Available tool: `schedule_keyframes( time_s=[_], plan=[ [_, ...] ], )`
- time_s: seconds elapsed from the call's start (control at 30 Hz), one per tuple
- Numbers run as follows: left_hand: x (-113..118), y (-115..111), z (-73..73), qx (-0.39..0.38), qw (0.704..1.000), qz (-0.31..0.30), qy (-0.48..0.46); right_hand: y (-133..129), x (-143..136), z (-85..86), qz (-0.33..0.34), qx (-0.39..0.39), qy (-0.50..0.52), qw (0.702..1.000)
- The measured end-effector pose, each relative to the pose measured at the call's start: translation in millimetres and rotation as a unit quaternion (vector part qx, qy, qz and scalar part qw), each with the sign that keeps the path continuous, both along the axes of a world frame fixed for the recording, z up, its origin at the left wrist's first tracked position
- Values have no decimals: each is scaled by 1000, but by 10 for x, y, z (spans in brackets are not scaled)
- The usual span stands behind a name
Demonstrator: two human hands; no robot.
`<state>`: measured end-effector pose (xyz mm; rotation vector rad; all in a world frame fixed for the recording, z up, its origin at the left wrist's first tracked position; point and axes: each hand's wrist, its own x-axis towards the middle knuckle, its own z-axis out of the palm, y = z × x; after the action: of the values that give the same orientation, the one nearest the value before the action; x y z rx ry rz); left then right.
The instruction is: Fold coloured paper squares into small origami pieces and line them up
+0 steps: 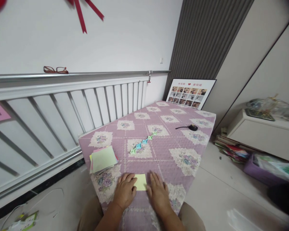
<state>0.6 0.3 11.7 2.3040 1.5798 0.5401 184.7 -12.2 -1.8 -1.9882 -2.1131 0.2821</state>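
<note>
A small pale yellow paper lies flat near the front of the table, between my hands. My left hand rests palm down at its left edge, fingertips touching the paper. On the right side, my right hand lies palm down with its fingers stretched forward, the thumb side at the paper's edge. Neither hand grips anything. Farther up the cloth, several small folded paper pieces, green and blue, form a diagonal row. A stack of coloured paper sheets, light green on top, sits at the table's left edge.
The table wears a purple patterned cloth. A black tape measure lies toward the back right. A white radiator runs along the left, with glasses above it. A photo board stands behind; a purple bin is right.
</note>
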Motion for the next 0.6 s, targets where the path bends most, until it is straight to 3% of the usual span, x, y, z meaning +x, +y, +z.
schedule_keyframes(
  time_s=[0.1, 0.2, 0.47, 0.6],
  plan=[
    [4, -8, 0, 1, 1000, 0, 5, -124, -122, 11, 134, -21, 32, 990],
    [7, -10, -1, -4, 1000, 1, 12, -210, -196, 24, 170, -53, 43, 983],
    [-2, -1, -1, -2, 1000, 4, -8, -143, 59, -41, 34, -11, 23, 999],
    [-7, -5, -8, 0, 1000, 3, -11, -108, 47, -48, -5, 18, 33, 999]
  ],
)
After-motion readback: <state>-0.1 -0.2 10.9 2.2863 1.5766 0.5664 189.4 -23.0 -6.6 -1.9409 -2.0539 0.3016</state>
